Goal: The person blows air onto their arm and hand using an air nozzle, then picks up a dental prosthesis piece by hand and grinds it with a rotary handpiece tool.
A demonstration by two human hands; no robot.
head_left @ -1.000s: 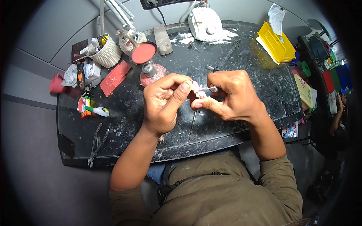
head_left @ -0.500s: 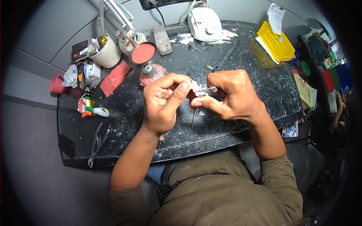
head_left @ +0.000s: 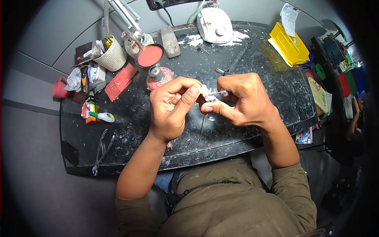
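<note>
Left hand [head_left: 172, 106] pinches a small pink-and-white piece [head_left: 207, 93], seemingly light, stiff and brittle, best held by its edges; right hand [head_left: 245, 100] grasps a tool [head_left: 224, 93].

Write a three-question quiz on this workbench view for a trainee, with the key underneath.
1. Which thing is held in the left hand?
A) the orange-handled tool
B) a small pink-and-white piece
C) the white bottle

2. True or false: in this view, the pink sheets lie to the left of the white control box.

3. What colour is the bin at the back right of the dark table?

Key
1: B
2: True
3: Yellow
</note>
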